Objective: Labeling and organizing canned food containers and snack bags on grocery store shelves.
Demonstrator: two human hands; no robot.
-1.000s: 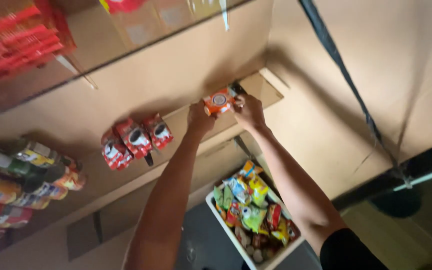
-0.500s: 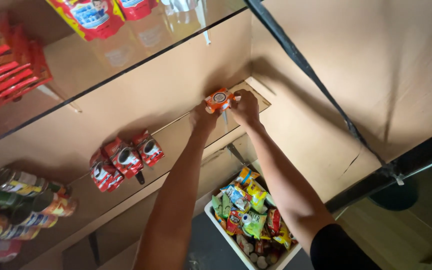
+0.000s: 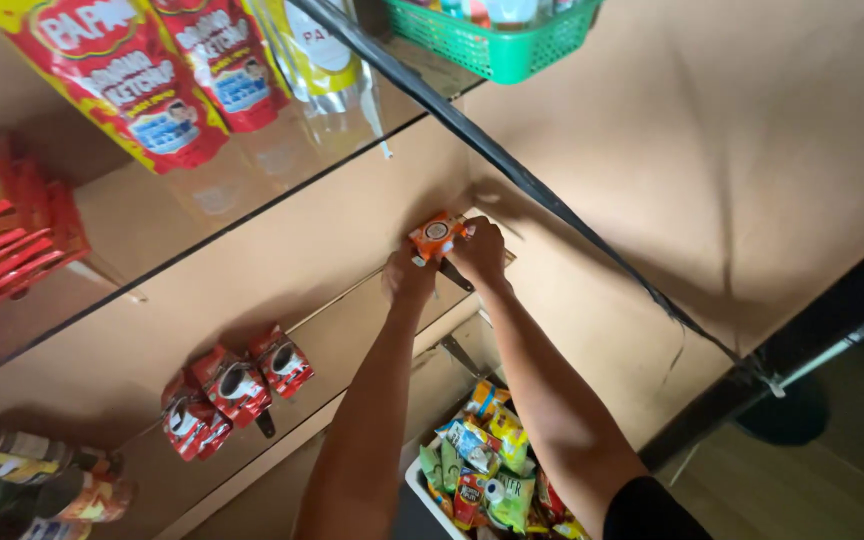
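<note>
Gripping an orange packet [image 3: 435,236] at centre frame, both hands meet against the brown shelf [image 3: 282,260]. The right hand [image 3: 479,253] clasps its right end, fingers curled round it; the left hand [image 3: 409,277] pinches from below. Its long axis runs left-right, closer to the right hand. Red packets [image 3: 232,385] hang lower left.

Small orange packet [image 3: 434,236] pinched between both hands against the shelf edge. Red sachets [image 3: 232,385] clustered lower left, red and yellow pouches [image 3: 122,70] hanging top left, flat red packs [image 3: 12,240] at far left. Mixed bright snack packets [image 3: 487,465] heaped in a white bin at bottom.
</note>
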